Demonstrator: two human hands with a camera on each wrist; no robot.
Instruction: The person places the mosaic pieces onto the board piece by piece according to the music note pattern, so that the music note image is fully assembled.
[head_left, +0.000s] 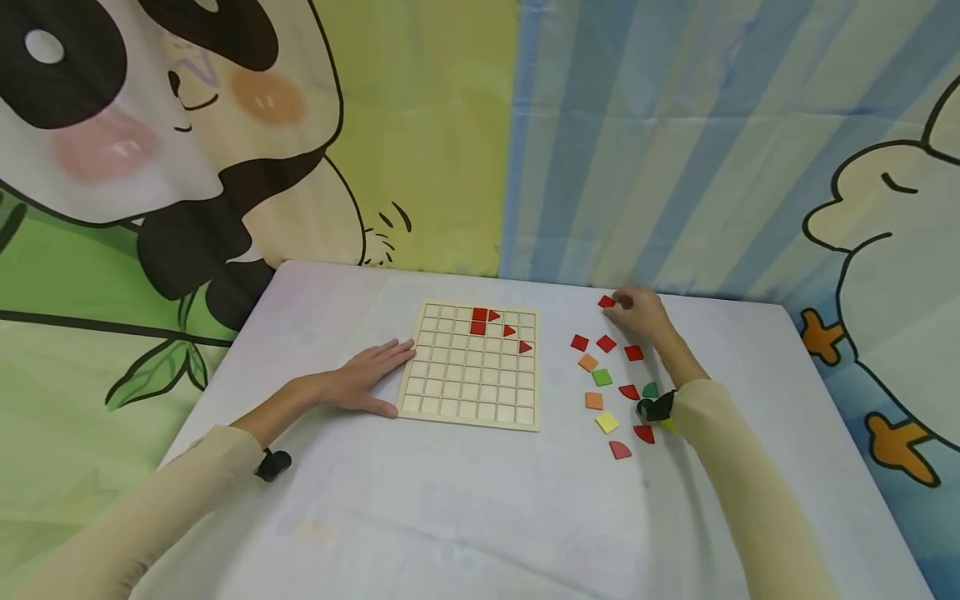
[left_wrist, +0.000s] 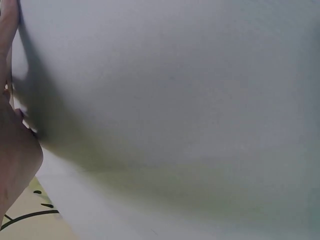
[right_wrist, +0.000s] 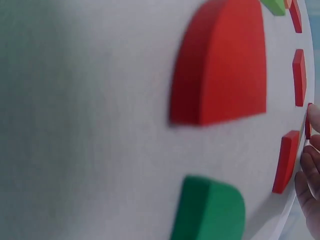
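Note:
A pale square grid board lies on the table. On its upper part sit two red square tiles and three red triangular tiles. My left hand lies flat with its fingers straight, the fingertips at the board's left edge and the thumb near its lower left corner. In the left wrist view only part of this hand shows. At the far right of the table my right hand pinches a red tile with its fingertips. The right wrist view catches that hand at its edge.
Loose tiles lie between the board and my right forearm: red squares, orange squares, a green square, a yellow square, red quarter-rounds and a green rounded tile. A printed cloth hangs behind the white table.

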